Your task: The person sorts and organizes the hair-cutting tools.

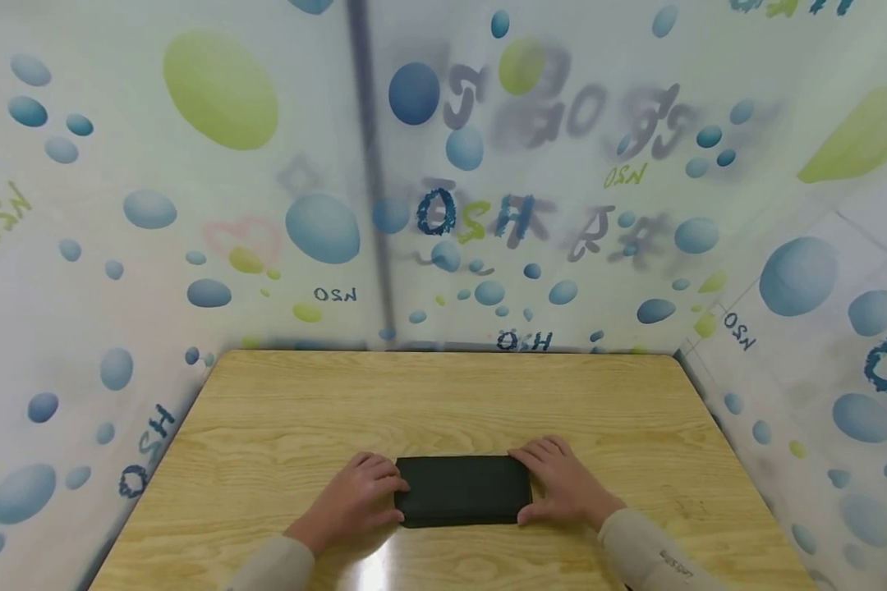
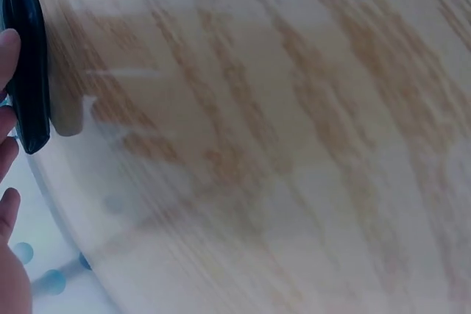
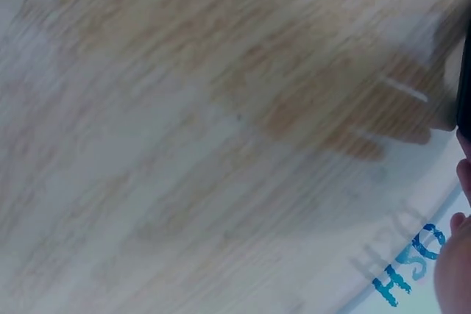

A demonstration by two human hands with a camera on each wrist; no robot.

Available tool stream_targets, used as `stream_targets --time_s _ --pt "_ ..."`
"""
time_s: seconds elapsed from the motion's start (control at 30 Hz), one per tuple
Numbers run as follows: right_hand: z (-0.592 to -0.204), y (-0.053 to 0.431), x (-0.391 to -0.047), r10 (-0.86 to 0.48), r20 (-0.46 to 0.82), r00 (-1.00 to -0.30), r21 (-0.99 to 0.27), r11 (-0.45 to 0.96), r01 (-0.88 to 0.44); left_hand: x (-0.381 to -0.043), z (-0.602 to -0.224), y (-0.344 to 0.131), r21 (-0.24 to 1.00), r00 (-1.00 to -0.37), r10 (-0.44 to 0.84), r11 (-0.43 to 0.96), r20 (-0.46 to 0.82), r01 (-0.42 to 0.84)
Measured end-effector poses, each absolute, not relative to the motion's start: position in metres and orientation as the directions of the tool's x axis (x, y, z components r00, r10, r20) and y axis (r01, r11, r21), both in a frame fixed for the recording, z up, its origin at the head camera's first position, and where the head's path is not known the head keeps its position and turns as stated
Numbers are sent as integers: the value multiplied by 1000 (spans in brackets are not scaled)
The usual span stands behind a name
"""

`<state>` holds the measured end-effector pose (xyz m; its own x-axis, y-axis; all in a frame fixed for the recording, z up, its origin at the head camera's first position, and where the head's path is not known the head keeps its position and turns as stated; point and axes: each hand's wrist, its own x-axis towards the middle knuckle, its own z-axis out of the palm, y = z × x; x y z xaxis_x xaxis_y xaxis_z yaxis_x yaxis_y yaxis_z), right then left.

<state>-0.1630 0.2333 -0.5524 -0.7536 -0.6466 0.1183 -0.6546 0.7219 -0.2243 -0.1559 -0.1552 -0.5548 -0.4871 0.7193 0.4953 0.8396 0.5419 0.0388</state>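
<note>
A flat black rectangular case [image 1: 463,490] lies lengthwise from left to right near the front of the wooden table. My left hand [image 1: 358,502] grips its left end, thumb at the near corner and fingers over the far side. At the opposite end my right hand [image 1: 562,484] holds it the same way, with fingertips on the far right corner. The left wrist view catches the case's layered dark edge [image 2: 28,56] beside a few fingers [image 2: 7,137]. Only a sliver of the case [image 3: 465,93] shows at the right border of the right wrist view.
Light wood grain covers the glossy tabletop [image 1: 443,402], which mirrors the hands and case in both wrist views. Curtain-like walls [image 1: 443,271] with blue and green drops and lettering enclose the table at the back and both sides.
</note>
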Motion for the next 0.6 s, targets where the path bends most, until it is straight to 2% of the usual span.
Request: stream_targets --time_s 0.17,0.3,0.43,0.6 --pt "-549 234 -164 -573 90 -815 -303 764 -570 -154 -550 -152 94 -537 694 568 480 818" --pt "-548 237 -168 -498 186 -847 -261 806 -531 -152 -546 -147 128 -603 667 618 438 776" --pt "-548 240 -171 -466 259 -846 -175 839 -516 -153 -546 -139 174 -663 673 647 328 743" --pt "-548 234 -171 -466 217 -858 -155 851 -502 -156 -548 -123 222 -701 700 668 134 710"
